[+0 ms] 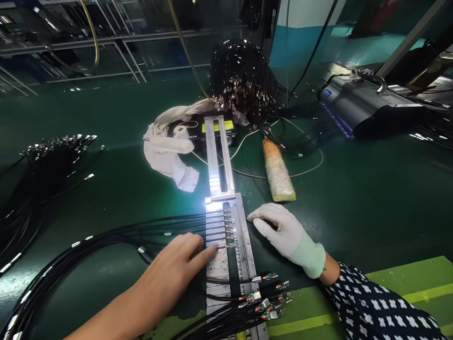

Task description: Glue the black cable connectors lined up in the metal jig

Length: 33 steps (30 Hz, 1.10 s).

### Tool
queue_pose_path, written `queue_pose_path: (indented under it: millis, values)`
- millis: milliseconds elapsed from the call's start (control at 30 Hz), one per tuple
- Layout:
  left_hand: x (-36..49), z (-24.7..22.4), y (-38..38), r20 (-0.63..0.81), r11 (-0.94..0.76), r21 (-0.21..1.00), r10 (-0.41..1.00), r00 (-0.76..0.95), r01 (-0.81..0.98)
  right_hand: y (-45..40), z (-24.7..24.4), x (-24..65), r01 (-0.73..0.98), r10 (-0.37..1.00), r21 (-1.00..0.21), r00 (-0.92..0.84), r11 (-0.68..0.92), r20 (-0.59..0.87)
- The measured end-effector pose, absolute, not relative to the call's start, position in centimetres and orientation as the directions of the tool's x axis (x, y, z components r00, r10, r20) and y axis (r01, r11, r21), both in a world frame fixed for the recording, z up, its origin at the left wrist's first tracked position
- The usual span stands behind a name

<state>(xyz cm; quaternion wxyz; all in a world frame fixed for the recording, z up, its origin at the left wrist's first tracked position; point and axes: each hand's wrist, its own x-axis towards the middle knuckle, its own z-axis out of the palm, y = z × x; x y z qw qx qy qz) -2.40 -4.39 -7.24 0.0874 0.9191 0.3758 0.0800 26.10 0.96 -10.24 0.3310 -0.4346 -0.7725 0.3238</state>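
A long metal fixture (244,231) runs away from me, with several black cables (170,222) lying across its slots. Their exposed wire ends and connectors (230,231) line up near the far part. My bare left hand (187,257) rests at the fixture's left side, its index fingertip on a cable in the row; the other fingers are curled and partly hidden, so what they hold is unclear. My right hand (279,231), in a white glove, is just right of the fixture, thumb and fingers nearly together around something too small to make out. More connectors (265,304) stick out over the near part.
Beyond the fixture lie a white cloth (170,151), a black box (231,137) and a wrapped bundle (278,170). Cable heaps stand at the back (240,80) and left (38,179). A grey machine (361,101) sits at the right.
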Motion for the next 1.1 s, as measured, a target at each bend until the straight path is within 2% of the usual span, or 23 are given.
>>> queue_pose_path:
  millis: [167, 267, 400, 600, 667, 833, 933, 1033, 1100]
  values:
    - [-2.2, -6.2, -3.4, 0.100, -0.758, 0.170, 0.649, 0.754, 0.630, 1.0, -9.8, 26.0, 0.457, 0.888, -0.792, -0.405, 0.404, 0.219]
    - [-2.2, -6.1, -3.2, 0.099, -0.765, 0.179, 0.640, 0.762, 0.619, 0.9, -9.8, 26.0, 0.457, 0.891, -0.798, -0.402, 0.393, 0.209]
    - [-2.5, -6.3, -3.1, 0.083, -0.748, 0.243, 0.650, 0.755, 0.617, 0.9, -9.8, 26.0, 0.456, 0.894, -0.802, -0.401, 0.386, 0.202]
    - [-2.9, -7.7, -3.2, 0.109, -0.675, 0.414, 0.703, 0.702, 0.611, 0.9, -9.8, 26.1, 0.457, 0.893, -0.801, -0.403, 0.387, 0.202]
    - [-3.1, -8.5, -3.8, 0.152, -0.684, 0.388, 0.709, 0.689, 0.618, 0.8, -9.7, 26.1, 0.456, 0.893, -0.802, -0.402, 0.386, 0.201]
    - [-3.5, -9.6, -6.0, 0.167, -0.638, 0.151, 0.769, 0.617, 0.755, 0.9, -9.7, 26.1, 0.444, 0.894, -0.810, -0.398, 0.382, 0.204]
    - [-3.3, -9.5, -6.3, 0.178, -0.648, 0.054, 0.755, 0.631, 0.760, 1.2, -10.1, 26.0, 0.437, 0.899, -0.817, -0.387, 0.376, 0.206]
    - [-2.3, -9.1, -5.9, 0.252, -0.681, 0.046, 0.716, 0.651, 0.731, 1.4, -10.5, 26.1, 0.430, 0.904, -0.824, -0.374, 0.368, 0.208]
    - [-0.9, -8.7, -5.7, 0.277, -0.704, 0.153, 0.704, 0.654, 0.694, 1.3, -10.4, 26.4, 0.430, 0.899, -0.821, -0.383, 0.376, 0.211]
